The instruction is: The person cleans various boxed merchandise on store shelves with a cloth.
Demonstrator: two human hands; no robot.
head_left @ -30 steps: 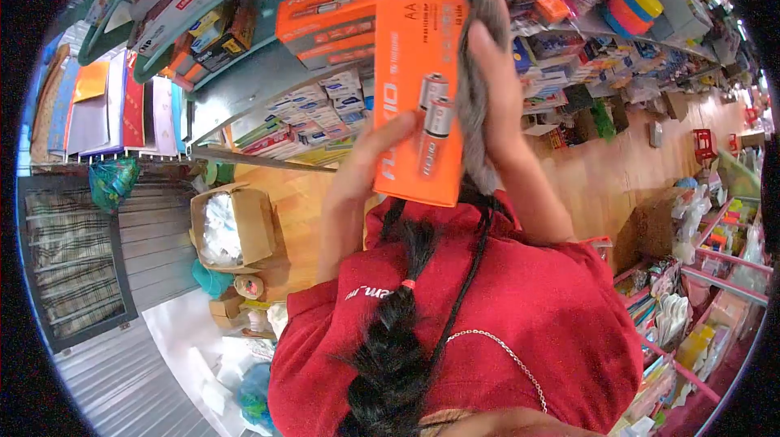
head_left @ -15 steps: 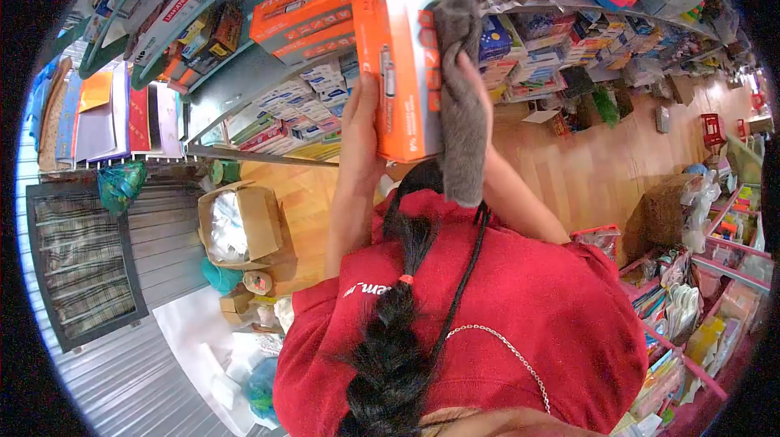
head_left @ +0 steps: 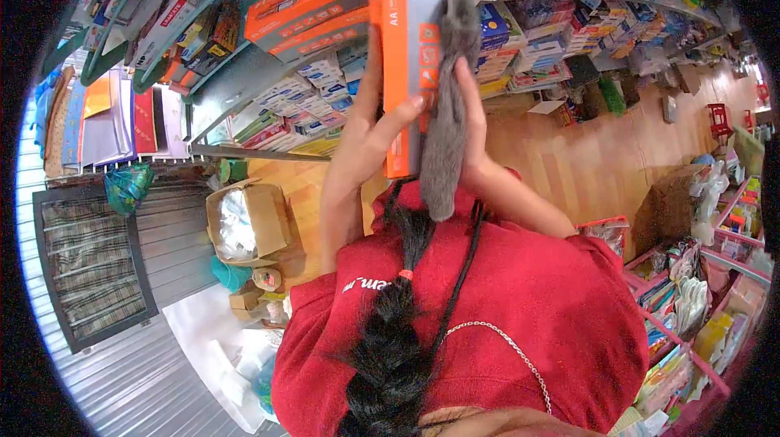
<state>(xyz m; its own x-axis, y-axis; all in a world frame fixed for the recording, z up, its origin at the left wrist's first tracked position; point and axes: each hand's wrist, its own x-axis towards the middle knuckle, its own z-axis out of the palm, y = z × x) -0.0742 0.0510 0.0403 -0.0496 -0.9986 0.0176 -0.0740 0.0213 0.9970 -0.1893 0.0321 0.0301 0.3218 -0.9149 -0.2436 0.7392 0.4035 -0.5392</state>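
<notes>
An orange and grey box (head_left: 400,55) marked "AA", seemingly a battery box, stands upright between my hands. My left hand (head_left: 372,132) grips it from the left, with the thumb across its lower front and the fingers behind its left edge. A grey cloth (head_left: 448,124) hangs lengthwise along the box's right side. My right hand (head_left: 474,116) is closed on the cloth, pressing it against the box; most of its fingers are hidden behind the cloth.
Beyond my hands, similar orange boxes (head_left: 309,2) sit on a shelf, with many small packets (head_left: 305,104) below. An opened cardboard box (head_left: 264,222) stands on the wooden floor (head_left: 536,149) at left. Low pink-edged display compartments (head_left: 707,356) with goods flank my right side.
The box has turned so that a different side with "AA" shows, and sits slightly lower and further right. My left thumb now lies across its front. The cloth's lower end has shifted down and left.
</notes>
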